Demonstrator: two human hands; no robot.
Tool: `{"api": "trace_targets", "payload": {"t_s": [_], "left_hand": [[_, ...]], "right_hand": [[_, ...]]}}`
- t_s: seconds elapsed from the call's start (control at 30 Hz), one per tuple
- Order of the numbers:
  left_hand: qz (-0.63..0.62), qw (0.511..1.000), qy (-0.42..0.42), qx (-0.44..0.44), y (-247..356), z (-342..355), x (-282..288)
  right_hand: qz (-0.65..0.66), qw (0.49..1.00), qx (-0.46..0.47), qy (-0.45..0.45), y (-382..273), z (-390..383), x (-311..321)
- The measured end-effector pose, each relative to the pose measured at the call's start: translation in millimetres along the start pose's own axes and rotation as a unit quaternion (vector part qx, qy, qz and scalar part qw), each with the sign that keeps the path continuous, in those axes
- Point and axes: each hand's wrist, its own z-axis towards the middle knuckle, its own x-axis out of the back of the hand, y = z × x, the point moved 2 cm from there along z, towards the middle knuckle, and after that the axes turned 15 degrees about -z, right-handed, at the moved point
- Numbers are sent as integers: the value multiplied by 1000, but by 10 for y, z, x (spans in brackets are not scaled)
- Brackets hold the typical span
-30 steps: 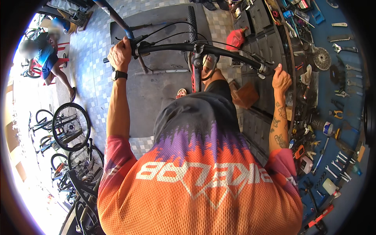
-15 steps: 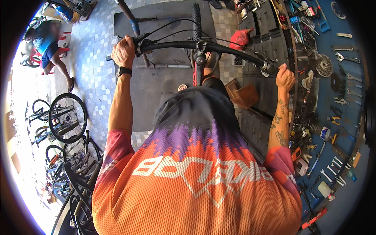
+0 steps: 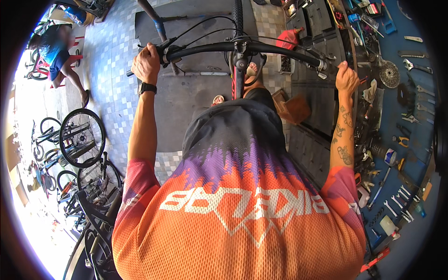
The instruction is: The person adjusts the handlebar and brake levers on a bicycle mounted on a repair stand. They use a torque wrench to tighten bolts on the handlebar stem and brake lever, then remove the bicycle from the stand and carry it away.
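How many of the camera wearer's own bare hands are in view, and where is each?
2. The bare left hand is closed around the left end of the long black bicycle handlebar; the bare right hand, curled, is by its right end, contact unclear.

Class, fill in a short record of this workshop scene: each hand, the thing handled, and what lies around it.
Left hand: wrapped around the left end of the handlebar; dark watch on that wrist
Right hand: closed at the handlebar's right end, apparently around the grip, which it mostly hides
Handlebar: black, running crosswise before the person's waist
Beyond it: knobbly tyre
Floor: dark mat over patterned tiles
Left side: bicycles and a seated person
Right side: dark drawers, sprocket cassette, wrenches
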Motion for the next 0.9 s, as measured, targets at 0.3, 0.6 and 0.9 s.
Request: {"api": "trace_targets", "payload": {"t_s": [0.3, 0.6, 0.9], "left_hand": [[12, 1000, 15, 9, 226, -33, -55], [11, 999, 22, -35, 835, 158, -318], [36, 999, 0, -8, 1058, 105, -319]], "right_hand": [[38, 999, -2, 7, 156, 275, -314], [16, 995, -62, -71, 691, 71, -682], [41, 991, -72, -105, 827, 195, -865]]}}
